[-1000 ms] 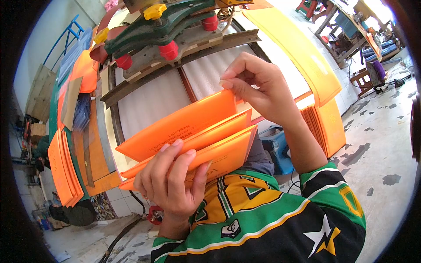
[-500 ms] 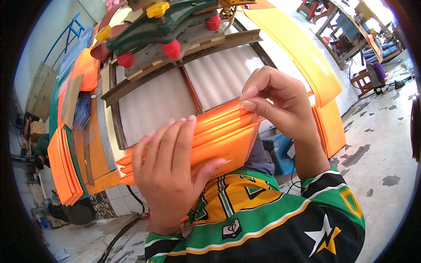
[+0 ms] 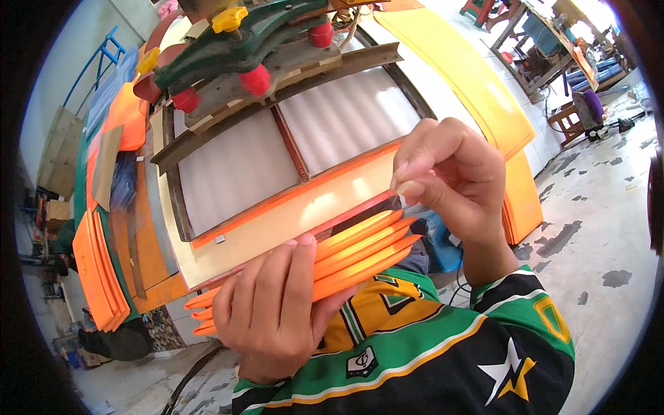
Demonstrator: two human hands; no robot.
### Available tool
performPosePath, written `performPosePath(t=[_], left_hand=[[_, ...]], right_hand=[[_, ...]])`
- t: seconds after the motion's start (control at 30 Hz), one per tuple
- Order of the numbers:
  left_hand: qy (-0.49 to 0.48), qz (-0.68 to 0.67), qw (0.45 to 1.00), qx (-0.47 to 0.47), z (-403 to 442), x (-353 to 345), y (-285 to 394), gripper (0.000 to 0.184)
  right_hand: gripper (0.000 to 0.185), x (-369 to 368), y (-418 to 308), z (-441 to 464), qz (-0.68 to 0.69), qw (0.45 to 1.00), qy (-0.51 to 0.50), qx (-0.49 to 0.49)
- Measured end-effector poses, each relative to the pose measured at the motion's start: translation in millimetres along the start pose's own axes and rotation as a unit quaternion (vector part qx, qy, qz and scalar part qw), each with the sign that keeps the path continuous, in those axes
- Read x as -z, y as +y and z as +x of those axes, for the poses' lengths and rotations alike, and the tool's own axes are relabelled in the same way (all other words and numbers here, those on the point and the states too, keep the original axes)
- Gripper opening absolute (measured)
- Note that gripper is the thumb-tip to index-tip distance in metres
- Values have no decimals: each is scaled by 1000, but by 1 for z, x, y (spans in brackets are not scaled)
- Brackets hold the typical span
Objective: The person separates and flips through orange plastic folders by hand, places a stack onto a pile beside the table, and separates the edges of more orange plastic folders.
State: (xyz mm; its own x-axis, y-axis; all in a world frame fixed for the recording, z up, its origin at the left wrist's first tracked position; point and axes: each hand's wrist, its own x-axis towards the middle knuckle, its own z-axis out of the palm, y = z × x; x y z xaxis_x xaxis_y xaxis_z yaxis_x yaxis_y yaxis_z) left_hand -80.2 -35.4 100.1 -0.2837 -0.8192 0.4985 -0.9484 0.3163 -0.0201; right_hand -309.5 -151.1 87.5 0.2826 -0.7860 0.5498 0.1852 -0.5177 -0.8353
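Note:
My left hand (image 3: 270,304) is wrapped round several orange plastic folders (image 3: 363,252), held as a stack with their rounded folded edges upward. They are near my lap, at the front edge of the work table. My right hand (image 3: 460,176) is raised just beyond the right end of the stack, thumb and forefinger pinched together. A small pale scrap (image 3: 402,200) shows at those fingertips, too small to name. Beyond both hands lies a metal frame (image 3: 181,197) with white padded panels (image 3: 238,169), and a cream board (image 3: 297,211) runs along its near side.
A green press head (image 3: 259,38) with yellow knobs and red feet overhangs the frame. Yellow sheets (image 3: 463,76) lie along the right side, orange folders (image 3: 522,197) below them. More orange folders (image 3: 97,273) hang at the left edge. A cluttered workbench (image 3: 546,41) stands far right.
The folder stack has come down and toward me, off the frame's near edge, baring the cream board. My right hand has moved slightly right and down, away from the stack's corner, still pinched.

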Motion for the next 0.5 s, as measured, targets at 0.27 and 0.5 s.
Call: performPosePath(t=[0.27,0.5], left_hand=[[8,6,1000,-18,-1,3,-2,55],[4,1,1000,-29,-5,6,0,54]], right_hand=[[10,2,0,-6,-32,998,-58,16],[9,3,-4,-4,-28,996,-77,44]])
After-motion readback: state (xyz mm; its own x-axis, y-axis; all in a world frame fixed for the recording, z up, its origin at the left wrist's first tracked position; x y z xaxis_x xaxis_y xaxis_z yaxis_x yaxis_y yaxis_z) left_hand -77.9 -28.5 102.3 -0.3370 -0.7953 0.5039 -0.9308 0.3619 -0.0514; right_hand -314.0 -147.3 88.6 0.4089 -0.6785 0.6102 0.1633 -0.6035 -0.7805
